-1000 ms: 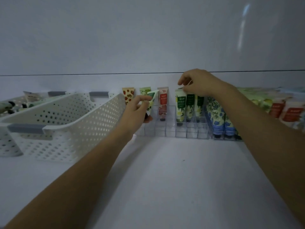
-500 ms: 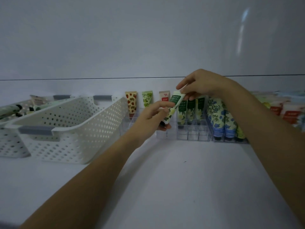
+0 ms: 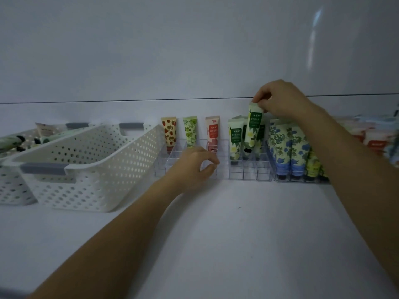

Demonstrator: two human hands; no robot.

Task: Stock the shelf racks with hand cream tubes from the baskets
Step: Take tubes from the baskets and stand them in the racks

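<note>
Along the back of the white shelf [image 3: 237, 234] sit the biggest pieces: a perforated white basket [image 3: 86, 169] at the left, a second basket [image 3: 13, 186] behind it with loose tubes inside, and to their right a row of clear racks [image 3: 248, 172] split into small cells. The rightmost rack is packed with blue-flowered tubes [image 3: 282, 147]; the leftmost holds only three tubes along its back row.

Both arms reach in from below. The right hand [image 3: 282, 102] pinches the crimped top of a green tube [image 3: 253, 128] between thumb and fingertips. The tube hangs cap-down and slightly tilted over the middle rack, its dark cap about level with the cell tops. It is just beside a matching tube [image 3: 235, 137] already standing there. The left hand [image 3: 194, 167] hangs low in front of the leftmost rack with fingers loosely curled and nothing visible between them. It may be touching the rack's front wall, though the clear plastic makes that hard to judge.

The risk lies in that high pinch, which gives little command of the cap end. With the tilt, the cap could catch a divider or slip into the wrong cell. It could also nudge the matching tube over, and a light, unsteadied rack might slide back under the push
</note>
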